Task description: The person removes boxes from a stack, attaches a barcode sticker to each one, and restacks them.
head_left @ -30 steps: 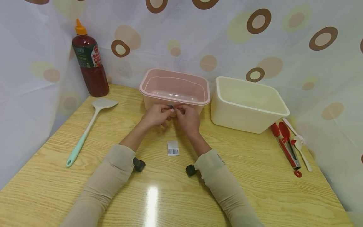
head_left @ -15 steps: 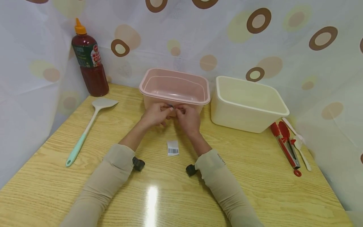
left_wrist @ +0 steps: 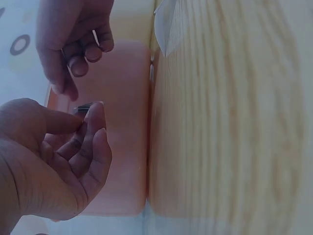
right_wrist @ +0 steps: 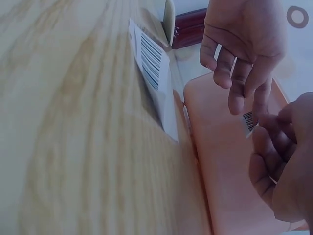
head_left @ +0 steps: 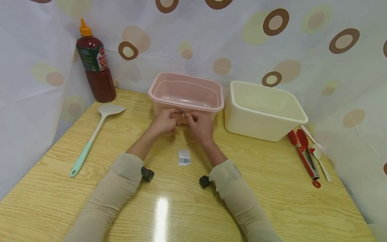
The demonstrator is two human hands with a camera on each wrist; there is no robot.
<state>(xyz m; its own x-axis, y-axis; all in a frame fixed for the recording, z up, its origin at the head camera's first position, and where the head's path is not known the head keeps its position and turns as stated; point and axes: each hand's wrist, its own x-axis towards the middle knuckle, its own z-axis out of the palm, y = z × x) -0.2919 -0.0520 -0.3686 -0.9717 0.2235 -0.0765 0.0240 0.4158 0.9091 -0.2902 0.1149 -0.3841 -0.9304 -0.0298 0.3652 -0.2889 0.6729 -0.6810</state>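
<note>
A small barcode sticker [right_wrist: 248, 122] shows between the fingertips of both hands, before the front wall of the pink plastic bin [head_left: 185, 75]. In the left wrist view the sticker [left_wrist: 84, 106] lies between the left thumb and index finger, seen at a slant. My left hand [head_left: 164, 121] pinches it from the left. From the right, my right hand [head_left: 201, 127] brings thumb and index together at its edge; the exact contact is partly hidden. Nearer me, on the wooden table [head_left: 260, 188], lies a white barcode label [head_left: 184, 157].
A cream bin [head_left: 266, 126] stands right of the pink one. To the left are a spatula [head_left: 95, 134] and a red sauce bottle [head_left: 96, 67]. Red-handled tongs [head_left: 303, 153], a white fork [head_left: 314, 139] and a pale spoon [head_left: 321, 164] lie far right. A patterned curtain [head_left: 193, 33] hangs behind.
The left fingers have spread apart, so bin wall now shows through the gap between them. The dark strip seen earlier between the fingertips is mostly out of sight in the head view.
</note>
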